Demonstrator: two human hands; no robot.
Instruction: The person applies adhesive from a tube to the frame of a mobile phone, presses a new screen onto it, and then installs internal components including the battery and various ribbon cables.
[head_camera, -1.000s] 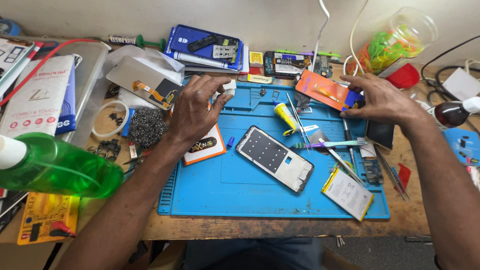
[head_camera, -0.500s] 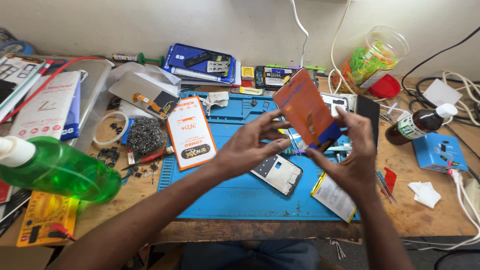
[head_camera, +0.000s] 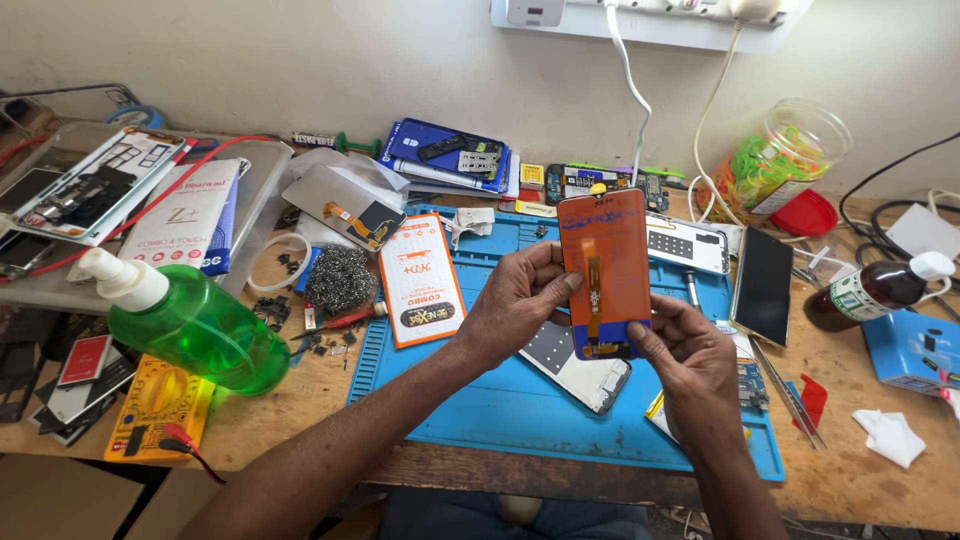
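both hands pinching the orange screen panel (head_camera: 603, 270) upright: left hand (head_camera: 515, 305), right hand (head_camera: 690, 365) | flex cable faces viewer, probably for inspection | above blue mat (head_camera: 480, 400), mid-table

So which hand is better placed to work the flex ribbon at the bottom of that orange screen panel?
Probably the right hand: its fingers already pinch the lower end of the orange screen panel, beside the ribbon's end. The left hand grips the panel's side edge higher up, steadying it above the blue mat.
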